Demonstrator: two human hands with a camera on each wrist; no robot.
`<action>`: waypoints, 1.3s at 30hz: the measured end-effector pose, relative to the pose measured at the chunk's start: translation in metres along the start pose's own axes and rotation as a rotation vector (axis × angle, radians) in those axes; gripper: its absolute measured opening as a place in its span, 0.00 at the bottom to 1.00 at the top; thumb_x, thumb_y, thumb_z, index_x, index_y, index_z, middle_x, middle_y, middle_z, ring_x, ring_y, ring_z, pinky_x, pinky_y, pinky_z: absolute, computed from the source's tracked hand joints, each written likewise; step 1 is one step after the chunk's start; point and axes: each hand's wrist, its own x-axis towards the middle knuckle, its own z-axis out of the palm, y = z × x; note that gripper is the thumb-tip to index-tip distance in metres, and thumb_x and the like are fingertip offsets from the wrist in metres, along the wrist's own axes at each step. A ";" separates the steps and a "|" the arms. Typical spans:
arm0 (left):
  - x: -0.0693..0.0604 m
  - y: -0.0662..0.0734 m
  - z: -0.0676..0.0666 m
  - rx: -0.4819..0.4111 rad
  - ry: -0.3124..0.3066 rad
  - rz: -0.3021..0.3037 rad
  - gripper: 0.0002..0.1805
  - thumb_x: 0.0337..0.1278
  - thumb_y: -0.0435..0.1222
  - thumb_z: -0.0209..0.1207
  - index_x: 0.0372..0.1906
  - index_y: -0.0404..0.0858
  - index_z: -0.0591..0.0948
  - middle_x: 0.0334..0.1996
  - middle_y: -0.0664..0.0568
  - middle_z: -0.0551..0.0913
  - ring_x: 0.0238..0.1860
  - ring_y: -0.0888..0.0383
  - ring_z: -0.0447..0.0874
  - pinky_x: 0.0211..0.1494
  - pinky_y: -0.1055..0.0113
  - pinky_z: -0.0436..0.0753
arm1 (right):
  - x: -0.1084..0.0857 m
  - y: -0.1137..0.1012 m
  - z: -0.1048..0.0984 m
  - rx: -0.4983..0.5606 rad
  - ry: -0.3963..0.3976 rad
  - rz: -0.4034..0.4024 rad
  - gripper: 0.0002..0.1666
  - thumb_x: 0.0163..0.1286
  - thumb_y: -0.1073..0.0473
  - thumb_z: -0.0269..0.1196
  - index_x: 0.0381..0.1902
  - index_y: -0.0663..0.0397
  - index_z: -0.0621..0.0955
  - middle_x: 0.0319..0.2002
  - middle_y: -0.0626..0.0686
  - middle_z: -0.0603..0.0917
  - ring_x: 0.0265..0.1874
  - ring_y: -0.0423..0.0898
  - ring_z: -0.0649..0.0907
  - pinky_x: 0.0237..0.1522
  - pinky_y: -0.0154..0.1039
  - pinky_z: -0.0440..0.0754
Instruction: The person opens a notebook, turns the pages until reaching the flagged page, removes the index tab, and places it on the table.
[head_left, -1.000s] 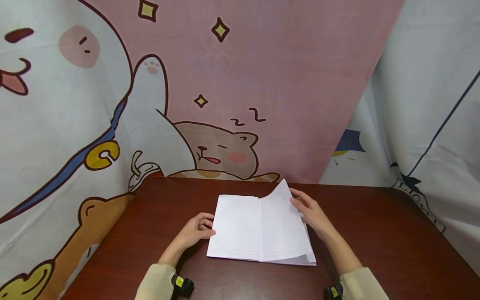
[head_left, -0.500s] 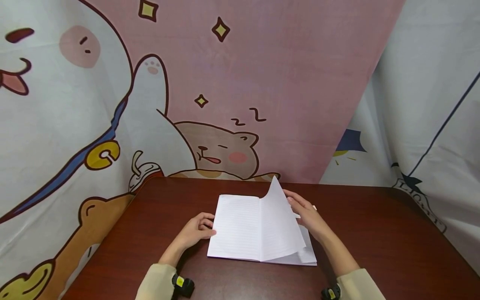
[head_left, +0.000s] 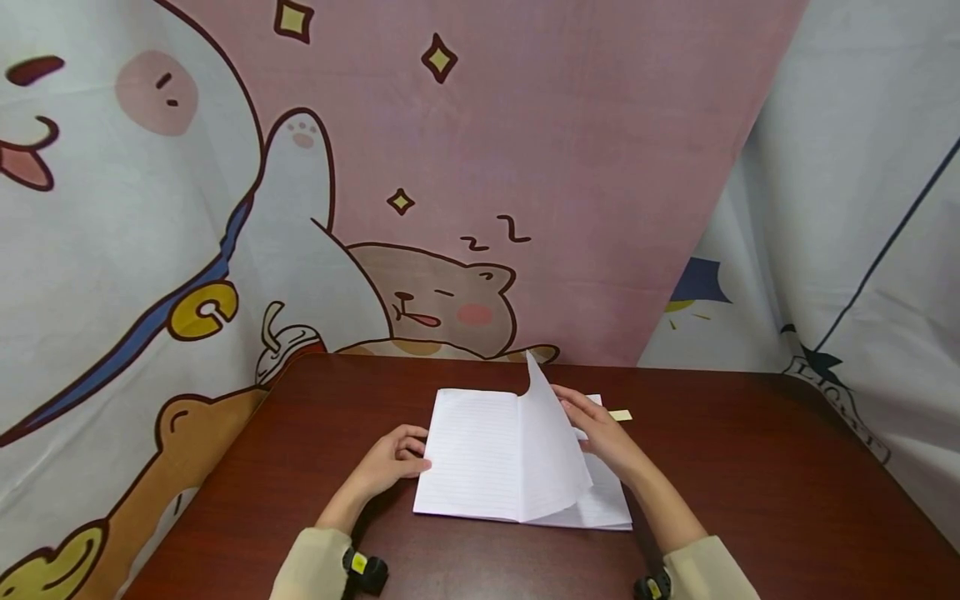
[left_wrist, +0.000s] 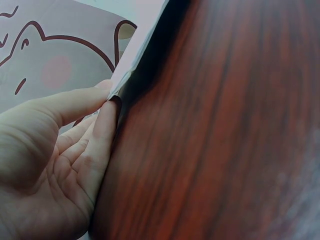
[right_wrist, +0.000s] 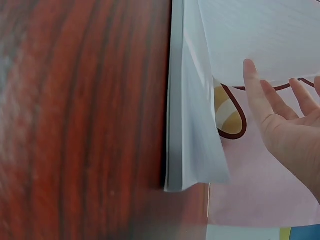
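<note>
An open notebook (head_left: 471,454) with faintly lined white pages lies on the table. My left hand (head_left: 392,460) holds its left edge; in the left wrist view, the left thumb (left_wrist: 85,106) and fingers pinch the notebook's edge. A raised page (head_left: 551,458) curves up from the notebook's middle, its far corner pointing upward. My right hand (head_left: 603,429) is at the right side of that page, its fingertips partly hidden behind it. In the right wrist view, the right hand (right_wrist: 290,125) has extended, spread fingers, with one fingertip against the white paper (right_wrist: 265,40).
The brown wood table (head_left: 750,467) extends around the notebook. A small pale yellow strip (head_left: 620,415) sticks out beyond the notebook's right edge. Behind the table hangs a pink and white cartoon cloth (head_left: 600,167). Each wrist wears a small black camera (head_left: 365,571).
The raised page has swung left and more upright, uncovering more of the page beneath. My right hand has moved left with it, and the yellow strip has come into view. My left hand stays put.
</note>
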 end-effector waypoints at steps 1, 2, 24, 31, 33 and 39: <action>0.000 0.000 0.000 -0.002 0.000 0.000 0.28 0.58 0.29 0.67 0.61 0.23 0.71 0.43 0.34 0.80 0.35 0.60 0.78 0.41 0.71 0.85 | 0.000 0.000 0.001 -0.002 -0.010 -0.002 0.31 0.81 0.46 0.46 0.76 0.51 0.62 0.73 0.64 0.65 0.67 0.61 0.71 0.59 0.58 0.79; 0.000 -0.001 0.000 -0.005 0.001 -0.001 0.28 0.58 0.29 0.67 0.61 0.23 0.71 0.43 0.35 0.80 0.35 0.60 0.78 0.41 0.71 0.85 | 0.001 0.000 0.002 -0.005 -0.017 -0.004 0.31 0.81 0.46 0.47 0.76 0.50 0.62 0.73 0.64 0.65 0.67 0.60 0.71 0.59 0.58 0.79; 0.000 0.001 0.001 -0.018 0.008 -0.020 0.27 0.62 0.32 0.64 0.61 0.25 0.71 0.44 0.37 0.80 0.37 0.60 0.80 0.44 0.62 0.88 | 0.004 0.006 0.014 0.078 -0.137 -0.032 0.30 0.82 0.52 0.46 0.75 0.58 0.62 0.75 0.68 0.60 0.71 0.71 0.64 0.63 0.61 0.76; 0.000 0.002 0.002 -0.017 0.017 -0.029 0.24 0.66 0.35 0.61 0.61 0.26 0.71 0.46 0.36 0.81 0.40 0.57 0.83 0.45 0.58 0.88 | 0.006 0.007 0.017 0.056 -0.164 -0.034 0.31 0.82 0.51 0.47 0.75 0.61 0.62 0.76 0.67 0.58 0.73 0.69 0.63 0.64 0.60 0.76; 0.000 0.002 0.002 -0.019 0.017 -0.030 0.23 0.67 0.35 0.60 0.61 0.25 0.71 0.46 0.36 0.81 0.40 0.57 0.83 0.45 0.59 0.88 | 0.006 0.007 0.018 0.053 -0.169 -0.032 0.31 0.82 0.52 0.47 0.75 0.62 0.61 0.76 0.67 0.58 0.73 0.70 0.62 0.64 0.60 0.75; -0.001 0.002 0.001 -0.016 0.016 -0.021 0.22 0.70 0.35 0.57 0.61 0.25 0.71 0.44 0.36 0.81 0.38 0.58 0.82 0.43 0.63 0.88 | 0.006 0.008 0.021 0.019 -0.186 -0.010 0.32 0.81 0.52 0.48 0.74 0.65 0.62 0.76 0.68 0.58 0.73 0.69 0.61 0.65 0.59 0.74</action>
